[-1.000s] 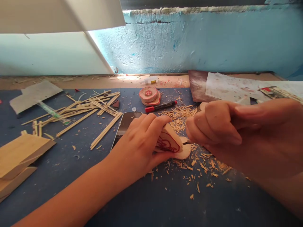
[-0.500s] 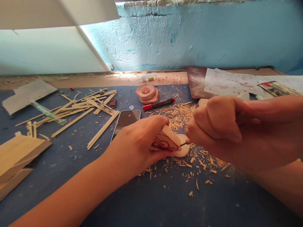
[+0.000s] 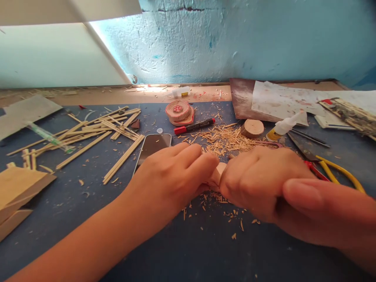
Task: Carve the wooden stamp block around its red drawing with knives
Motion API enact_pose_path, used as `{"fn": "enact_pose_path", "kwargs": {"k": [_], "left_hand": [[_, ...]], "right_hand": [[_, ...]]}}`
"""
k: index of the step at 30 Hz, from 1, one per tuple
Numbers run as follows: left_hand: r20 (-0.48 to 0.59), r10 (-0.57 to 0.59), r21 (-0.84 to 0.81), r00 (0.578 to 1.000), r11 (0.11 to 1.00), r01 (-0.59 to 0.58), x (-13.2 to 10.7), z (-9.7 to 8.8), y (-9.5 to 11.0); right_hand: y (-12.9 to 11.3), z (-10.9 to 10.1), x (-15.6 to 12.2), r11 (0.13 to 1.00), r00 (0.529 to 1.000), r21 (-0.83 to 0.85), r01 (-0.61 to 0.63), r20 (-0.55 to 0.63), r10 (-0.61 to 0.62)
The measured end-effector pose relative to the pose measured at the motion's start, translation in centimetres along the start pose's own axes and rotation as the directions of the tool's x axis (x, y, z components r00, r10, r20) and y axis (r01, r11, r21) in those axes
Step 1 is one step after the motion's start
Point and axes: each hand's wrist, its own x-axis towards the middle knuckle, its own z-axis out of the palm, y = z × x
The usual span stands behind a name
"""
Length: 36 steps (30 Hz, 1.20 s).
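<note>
My left hand (image 3: 179,172) is wrapped round a small pale piece of wood (image 3: 219,171), mostly hidden by the fingers; a bit of its red drawn lines shows at the edge. Against the wood's right side presses my right hand (image 3: 255,182), closed in a fist with the thumb lying along the top. It grips a carving tool whose thin dark shaft showed a moment ago and is now hidden. Wood shavings (image 3: 226,139) lie behind and below both hands. A phone (image 3: 151,145) lies partly under the left hand.
Behind the hands are a red marker (image 3: 195,126), carved wood discs (image 3: 178,112), a round wood slice (image 3: 252,128) and a glue bottle (image 3: 283,127). Yellow-and-red-handled pliers (image 3: 340,170) lie right. Wooden sticks (image 3: 85,135) and wood blocks (image 3: 20,188) lie left.
My right hand has come lower and turned, its fist now against the wood. The wood is more covered, and the glue bottle, wood slice and pliers have come into sight.
</note>
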Motion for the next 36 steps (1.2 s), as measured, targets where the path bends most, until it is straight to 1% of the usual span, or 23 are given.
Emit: {"fn": "enact_pose_path", "kwargs": {"k": [2,4,6,8,11,15,18,20,22,26,29,33,36], "left_hand": [[0.008,0.027,0.064,1.0,0.998,-0.028,0.3,-0.4,0.5],[0.018,0.03,0.087,0.999,0.996,-0.032,0.4,-0.6,0.8],[0.008,0.027,0.082,1.0,0.996,-0.027,0.4,-0.6,0.9],[-0.004,0.016,0.062,1.0,0.998,-0.016,0.2,-0.4,0.8],[-0.014,0.0,0.038,1.0,0.999,0.001,-0.2,-0.1,0.6],[0.007,-0.027,0.021,1.0,0.999,0.026,-0.5,-0.1,0.2],[0.032,-0.045,0.023,0.998,0.999,0.045,-0.7,-0.2,0.0],[0.028,-0.055,0.03,0.998,0.998,0.054,-0.7,-0.3,-0.2],[0.016,-0.055,0.027,0.998,0.998,0.054,-0.8,-0.3,-0.4],[0.044,-0.028,-0.076,0.999,0.997,0.031,-0.9,-0.5,-0.7],[0.1,-0.051,-0.139,0.994,0.988,0.065,-0.9,-0.9,-0.8],[0.145,-0.045,-0.167,0.988,0.984,0.069,-0.8,-1.3,-0.8],[0.149,-0.03,-0.17,0.988,0.984,0.055,-0.7,-1.4,-0.7]], "right_hand": [[0.5,-0.2,0.0,1.0,1.0,-0.002,0.003,0.0,-0.003],[1.0,-0.5,0.1,0.999,0.999,0.039,0.006,-0.04,-0.004],[1.5,-0.7,0.1,0.997,0.998,0.076,0.014,-0.068,-0.009],[2.1,-0.7,0.0,0.997,0.997,0.078,0.022,-0.081,-0.016],[2.3,-0.9,-0.1,0.99,0.997,0.14,0.01,-0.077,0.001],[1.0,-1.9,0.6,0.932,0.989,0.342,-0.118,-0.04,0.14],[-0.6,-2.6,1.3,0.894,0.977,0.407,-0.186,-0.024,0.214],[-1.4,-2.8,1.4,0.902,0.97,0.374,-0.216,-0.021,0.241],[-1.7,-2.7,1.3,0.926,0.973,0.318,-0.205,-0.039,0.229],[-1.5,-1.8,0.5,0.971,0.989,0.221,-0.087,-0.095,0.11],[-1.4,-1.0,0.2,0.988,0.99,0.154,-0.023,-0.136,0.044],[-1.5,0.1,0.0,0.999,0.991,0.024,0.049,-0.123,-0.045],[-0.9,0.4,-0.2,0.999,0.996,-0.025,0.032,-0.083,-0.034]]}}
